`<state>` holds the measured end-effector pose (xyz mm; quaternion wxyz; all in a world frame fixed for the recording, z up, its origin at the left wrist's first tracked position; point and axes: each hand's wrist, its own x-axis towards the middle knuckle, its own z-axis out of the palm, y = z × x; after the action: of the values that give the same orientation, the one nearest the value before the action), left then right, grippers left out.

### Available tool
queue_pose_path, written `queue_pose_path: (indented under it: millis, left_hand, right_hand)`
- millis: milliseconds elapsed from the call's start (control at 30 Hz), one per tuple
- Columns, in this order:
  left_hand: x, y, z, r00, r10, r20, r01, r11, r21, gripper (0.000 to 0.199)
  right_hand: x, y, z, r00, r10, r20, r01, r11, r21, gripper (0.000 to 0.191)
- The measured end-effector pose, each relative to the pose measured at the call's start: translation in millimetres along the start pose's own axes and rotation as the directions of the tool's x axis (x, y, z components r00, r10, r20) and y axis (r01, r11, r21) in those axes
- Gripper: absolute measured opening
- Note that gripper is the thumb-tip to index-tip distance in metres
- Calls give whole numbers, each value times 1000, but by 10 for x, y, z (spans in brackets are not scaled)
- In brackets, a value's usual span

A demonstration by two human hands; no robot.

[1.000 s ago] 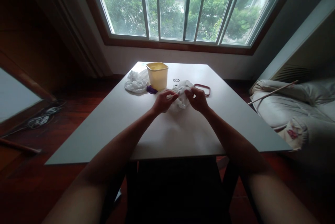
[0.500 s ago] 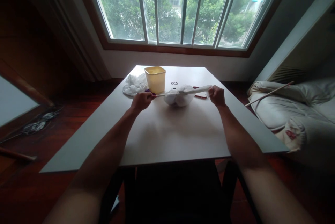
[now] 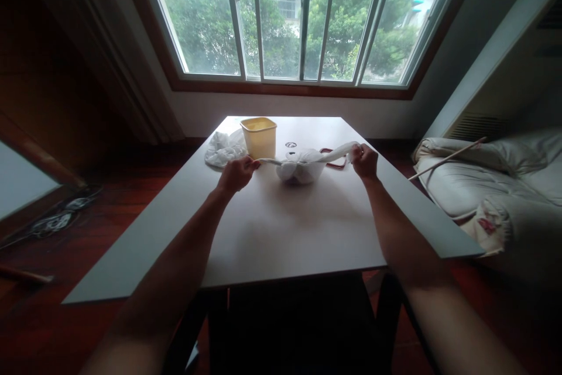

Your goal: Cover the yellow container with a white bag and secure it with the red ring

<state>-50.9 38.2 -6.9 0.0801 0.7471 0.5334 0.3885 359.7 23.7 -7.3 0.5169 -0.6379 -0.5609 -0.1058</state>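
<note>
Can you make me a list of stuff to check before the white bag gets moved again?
1. Left grip has one stretched end of the white bag: ok.
2. Right grip has the other end: ok.
3. Middle of the bag knotted tight: cannot tell, the detail is too small.
4. Yellow bin standing upright: ok.
5. Reddish frame fully in sight: not ok, the bag's right end passes in front of it.
6. Bag's underside resting on the table: cannot tell from this view.
</note>
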Motion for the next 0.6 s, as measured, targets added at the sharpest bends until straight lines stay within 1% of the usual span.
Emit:
queue_pose_path:
  millis: [67, 100, 133, 167, 200, 233, 267, 300, 333, 367, 400, 433, 467, 500, 533, 567, 600]
  left_hand:
    - [-58, 185, 58, 999, 45, -18, -47, 997, -61, 40]
    - [-92, 280, 97, 997, 73, -14, -74, 992, -97, 48]
    - [-129, 371, 139, 994, 104, 10, -102, 986, -130, 58]
    - [-166, 456, 182, 990, 136, 46, -127, 980, -156, 67]
    - [-203, 532, 222, 982, 171, 76, -156, 972, -178, 75]
    - [-237, 596, 257, 973, 208, 99, -186, 963, -197, 80]
    - [-266, 649, 287, 962, 245, 120, -217, 953, -211, 81]
    - [-291, 688, 312, 949, 284, 135, -251, 942, -223, 76]
    - [-309, 714, 331, 935, 320, 153, -279, 930, -238, 66]
    - [-322, 728, 346, 923, 345, 169, -297, 921, -253, 52]
    - [-329, 735, 359, 916, 357, 183, -304, 915, -265, 37]
    - [-333, 735, 370, 912, 361, 196, -302, 913, -275, 26]
    - [-336, 733, 380, 911, 359, 203, -296, 912, -285, 20]
    - [-338, 733, 390, 910, 359, 205, -292, 909, -298, 18]
    - [-341, 737, 400, 907, 366, 207, -291, 902, -319, 17]
    - [-347, 746, 410, 912, 362, 192, -280, 892, -355, 15]
    - [-355, 761, 418, 916, 360, 179, -267, 878, -397, 14]
  right_hand:
    - [-95, -300, -12, 998, -29, 51, 21, 988, 152, 35]
    - [-163, -469, -7, 993, -74, 92, 52, 974, 220, 36]
    - [-244, -642, 5, 982, -136, 131, 94, 953, 287, 36]
    - [-332, -811, 20, 960, -225, 168, 153, 921, 359, 35]
    - [-422, -968, 36, 922, -330, 202, 217, 873, 436, 33]
    - [-510, -1106, 49, 870, -434, 233, 273, 818, 506, 30]
    - [-588, -1217, 58, 801, -530, 279, 304, 761, 573, 25]
    - [-650, -1297, 62, 710, -622, 329, 320, 702, 637, 20]
    - [-692, -1344, 62, 644, -676, 357, 318, 662, 679, 16]
    - [-712, -1358, 60, 611, -701, 368, 309, 639, 704, 12]
    - [-712, -1342, 57, 612, -701, 366, 303, 636, 710, 11]
    - [-696, -1302, 56, 642, -681, 353, 306, 649, 696, 14]
    - [-670, -1246, 60, 676, -657, 335, 321, 671, 668, 21]
    - [-640, -1182, 72, 699, -639, 322, 349, 697, 626, 32]
    - [-615, -1119, 93, 699, -638, 323, 390, 719, 576, 44]
    - [-600, -1064, 126, 676, -652, 343, 439, 730, 524, 54]
    - [-598, -1020, 169, 644, -668, 373, 486, 733, 475, 60]
